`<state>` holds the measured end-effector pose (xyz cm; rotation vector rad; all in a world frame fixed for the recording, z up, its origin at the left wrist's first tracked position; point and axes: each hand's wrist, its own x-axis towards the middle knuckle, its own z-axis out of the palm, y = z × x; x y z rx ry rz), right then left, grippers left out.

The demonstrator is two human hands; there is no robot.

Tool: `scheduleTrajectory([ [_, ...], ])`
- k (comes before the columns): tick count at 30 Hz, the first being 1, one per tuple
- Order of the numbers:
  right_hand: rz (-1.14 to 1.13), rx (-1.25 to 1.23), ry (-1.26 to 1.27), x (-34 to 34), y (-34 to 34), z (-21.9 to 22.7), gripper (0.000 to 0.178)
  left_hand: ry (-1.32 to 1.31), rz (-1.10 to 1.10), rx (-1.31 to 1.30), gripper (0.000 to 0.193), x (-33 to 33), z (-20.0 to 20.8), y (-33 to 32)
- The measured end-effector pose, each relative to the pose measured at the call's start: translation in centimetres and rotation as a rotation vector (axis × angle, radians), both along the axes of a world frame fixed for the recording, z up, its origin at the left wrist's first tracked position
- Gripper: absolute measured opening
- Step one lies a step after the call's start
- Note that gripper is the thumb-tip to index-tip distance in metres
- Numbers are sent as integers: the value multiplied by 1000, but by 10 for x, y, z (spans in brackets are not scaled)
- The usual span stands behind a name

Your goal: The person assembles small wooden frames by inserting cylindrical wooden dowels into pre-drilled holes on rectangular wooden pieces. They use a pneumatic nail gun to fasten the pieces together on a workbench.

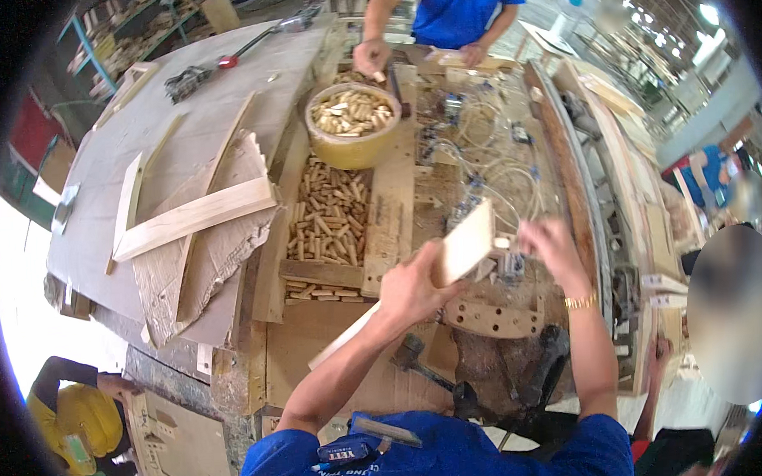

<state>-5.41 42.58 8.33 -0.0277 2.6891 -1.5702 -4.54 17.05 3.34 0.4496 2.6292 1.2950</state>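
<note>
My left hand [413, 283] is closed around a pale wooden rail [466, 244], which slants up to the right over the workbench. A short wooden dowel [502, 243] sticks out from the rail's edge near its upper end. Close to that dowel is my right hand [556, 249], its fingers curled and slightly blurred; whether something small is pinched in them is hidden. Left of the rail, a wooden bin holds many loose dowels [325, 215]. Above it stands a yellow tub [353, 146] heaped with more dowels.
Clear hoses [514, 177] and fittings lie on the bench beyond my hands. A perforated wooden block [495, 318] and a dark tool [434, 376] are nearer me. At left, wooden frame pieces [197, 214] rest on cardboard. A co-worker in blue [464, 9] stands across the bench.
</note>
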Motion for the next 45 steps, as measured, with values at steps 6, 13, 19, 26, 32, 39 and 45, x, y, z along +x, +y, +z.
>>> scheduleTrajectory([
  [6,87,287,593,-287,-51,-42,20,-241,273,296,72,-41,-20,-36],
  [13,90,862,304,-380,-143,-64,23,-245,410,333,76,-60,-37,-57],
  [19,91,-775,103,-271,-58,-43,15,-198,295,367,69,-67,-22,-42],
  [26,56,-368,403,-23,32,-1,18,-107,-117,285,66,-27,23,29],
  [32,153,422,724,56,60,31,15,-151,-307,264,78,14,26,51],
  [39,68,433,431,125,31,36,13,93,-291,-67,76,67,20,35],
  [45,-55,49,2,152,19,0,16,167,-303,-223,75,95,1,18],
])
